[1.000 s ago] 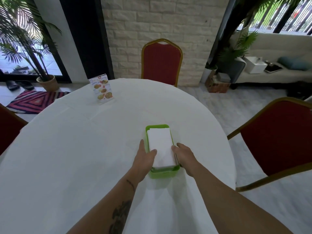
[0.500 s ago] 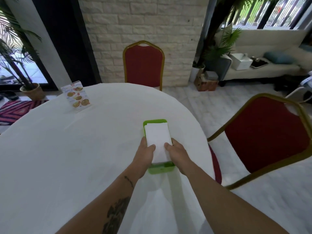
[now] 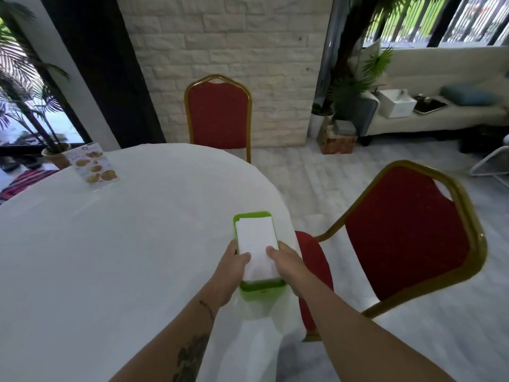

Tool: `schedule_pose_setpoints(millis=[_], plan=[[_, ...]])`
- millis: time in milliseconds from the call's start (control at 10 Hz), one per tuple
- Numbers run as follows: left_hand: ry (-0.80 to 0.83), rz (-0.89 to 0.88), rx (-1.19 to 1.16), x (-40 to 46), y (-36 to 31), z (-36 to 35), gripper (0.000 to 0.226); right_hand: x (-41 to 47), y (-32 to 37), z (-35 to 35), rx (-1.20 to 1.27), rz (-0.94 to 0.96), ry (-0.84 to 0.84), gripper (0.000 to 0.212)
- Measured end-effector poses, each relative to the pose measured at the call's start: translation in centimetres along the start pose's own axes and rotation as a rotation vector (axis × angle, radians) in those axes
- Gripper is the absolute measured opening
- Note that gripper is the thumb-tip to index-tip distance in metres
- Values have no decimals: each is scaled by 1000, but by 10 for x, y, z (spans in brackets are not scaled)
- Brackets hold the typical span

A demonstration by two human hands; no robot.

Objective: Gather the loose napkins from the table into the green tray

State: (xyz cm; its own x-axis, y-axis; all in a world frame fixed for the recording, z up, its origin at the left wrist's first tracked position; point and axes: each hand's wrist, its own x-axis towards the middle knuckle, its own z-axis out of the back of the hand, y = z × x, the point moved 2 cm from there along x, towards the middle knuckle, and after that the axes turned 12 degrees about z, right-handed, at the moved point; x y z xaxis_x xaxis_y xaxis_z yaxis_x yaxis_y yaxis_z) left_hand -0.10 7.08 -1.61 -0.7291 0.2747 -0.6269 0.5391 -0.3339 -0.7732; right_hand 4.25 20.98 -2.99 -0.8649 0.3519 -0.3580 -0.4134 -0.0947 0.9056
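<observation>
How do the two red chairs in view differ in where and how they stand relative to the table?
The far chair stands upright across the table, facing the camera; the near chair stands at the right edge, turned sideways. Only the far chair's back shows, while the near chair's seat shows beside the tablecloth. Both have red padding and gold frames.

Bare, sleeveless forearms; dark tattoos mark the left forearm (image 3: pixel 192 354).

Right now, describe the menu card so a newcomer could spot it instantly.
Start at the round white-clothed table. Look to its far left edge, well away from the green tray near the hands. The menu card stands there tilted, the only printed item on the cloth, covered with colourful food pictures.
</observation>
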Motion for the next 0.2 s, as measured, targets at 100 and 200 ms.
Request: schedule_pose_setpoints(millis=[100,200], plan=[[0,34,72,-4,3,-2,41,1,-7,8,16,-16,45,42],[-65,122,214,-6,-2,11,57,2,-6,15,-68,-26,30,56]])
